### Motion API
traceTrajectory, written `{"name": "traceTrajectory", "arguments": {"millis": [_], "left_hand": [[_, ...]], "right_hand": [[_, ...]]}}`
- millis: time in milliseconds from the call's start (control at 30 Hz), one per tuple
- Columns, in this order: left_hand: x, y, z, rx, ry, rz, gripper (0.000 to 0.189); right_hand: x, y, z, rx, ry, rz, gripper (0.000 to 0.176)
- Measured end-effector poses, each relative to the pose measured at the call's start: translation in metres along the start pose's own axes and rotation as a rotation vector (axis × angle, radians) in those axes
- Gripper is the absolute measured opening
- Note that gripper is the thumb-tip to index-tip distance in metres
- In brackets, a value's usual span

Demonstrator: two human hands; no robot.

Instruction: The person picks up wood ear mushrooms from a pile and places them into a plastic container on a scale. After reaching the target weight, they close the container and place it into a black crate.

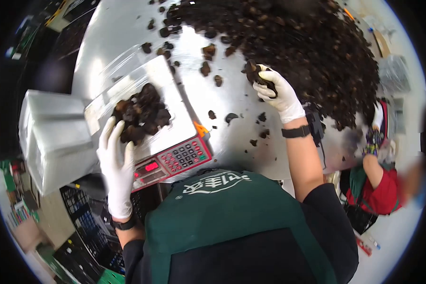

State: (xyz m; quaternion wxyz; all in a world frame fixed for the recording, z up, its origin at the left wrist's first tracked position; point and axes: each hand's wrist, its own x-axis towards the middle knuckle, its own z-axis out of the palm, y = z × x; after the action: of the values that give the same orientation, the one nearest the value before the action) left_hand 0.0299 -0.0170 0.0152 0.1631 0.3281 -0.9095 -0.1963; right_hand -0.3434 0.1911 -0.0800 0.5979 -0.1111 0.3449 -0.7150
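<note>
On a metal table (208,156), dark pieces are heaped, weighed and held.
Over its far right side spreads the heap (307,52); at the left stands clear plastic (57,137), beside the red-edged scale (182,118). At the table's right edge is a co-worker (376,187) in red and green. The gloved left hand (116,158) is wide, fingers spread at the near left edge of the pile (144,113) on the scale's pan; I cannot tell whether they press it. The gloved right hand (280,94) closes around a small bunch (255,75) near the heap. Loose bits (205,69) dot the metal between scale and heap.
</note>
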Motion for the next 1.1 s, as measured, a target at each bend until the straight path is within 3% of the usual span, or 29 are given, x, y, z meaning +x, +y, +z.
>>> {"name": "traceTrajectory", "arguments": {"millis": [33, 67, 133, 200, 267, 333, 400, 467, 567, 700, 800, 833, 933, 1033, 1100], "left_hand": [[0.000, 0.000, 0.000, -0.001, 0.019, 0.009, 0.050], [-0.001, -0.002, 0.000, 0.006, 0.038, 0.015, 0.050], [-0.003, -0.003, -0.004, 0.011, 0.062, 0.008, 0.050], [-0.005, -0.008, -0.004, -0.043, 0.120, -0.016, 0.052], [-0.006, -0.010, -0.005, -0.104, 0.142, -0.045, 0.054], [-0.006, -0.012, -0.002, -0.140, 0.172, -0.017, 0.056], [-0.005, -0.012, 0.004, -0.123, 0.155, -0.006, 0.058], [0.000, -0.021, 0.011, -0.162, 0.097, 0.050, 0.059], [-0.007, -0.019, 0.011, 0.063, 0.033, 0.011, 0.057], [-0.010, -0.019, 0.007, -0.039, 0.030, -0.029, 0.058], [-0.009, -0.016, 0.003, -0.101, 0.059, -0.049, 0.057], [-0.008, -0.016, -0.001, -0.127, 0.085, -0.058, 0.056], [0.000, -0.026, -0.007, -0.324, 0.200, -0.050, 0.049], [0.008, -0.027, -0.028, -0.194, 0.267, -0.069, 0.044], [0.019, -0.036, -0.033, -0.133, 0.289, 0.031, 0.041]], "right_hand": [[0.003, 0.003, 0.025, -0.097, 0.079, -0.003, 0.018], [0.009, 0.005, 0.040, -0.231, -0.010, 0.008, 0.027], [0.015, 0.008, 0.105, -0.492, 0.137, 0.024, 0.033], [0.024, 0.007, 0.158, -0.815, 0.014, 0.036, 0.031], [0.049, 0.031, 0.177, -0.921, -0.300, -0.124, 0.029], [0.071, 0.053, 0.200, -1.118, -0.409, -0.163, 0.029], [0.097, 0.080, 0.206, -1.364, -0.560, -0.455, 0.042], [0.112, 0.103, 0.193, -1.700, -0.536, -0.534, 0.055], [0.099, 0.095, 0.208, -1.851, -0.421, -0.692, 0.060], [0.078, 0.066, 0.218, -1.548, -0.356, -0.535, 0.058], [0.077, 0.067, 0.204, -1.393, -0.399, -0.585, 0.057], [0.075, 0.069, 0.200, -1.305, -0.369, -0.488, 0.056], [0.085, 0.074, 0.189, -1.358, -0.320, -0.451, 0.057], [0.099, 0.084, 0.188, -1.202, -0.274, -0.558, 0.046], [0.097, 0.078, 0.192, -1.108, -0.257, -0.506, 0.044]]}}
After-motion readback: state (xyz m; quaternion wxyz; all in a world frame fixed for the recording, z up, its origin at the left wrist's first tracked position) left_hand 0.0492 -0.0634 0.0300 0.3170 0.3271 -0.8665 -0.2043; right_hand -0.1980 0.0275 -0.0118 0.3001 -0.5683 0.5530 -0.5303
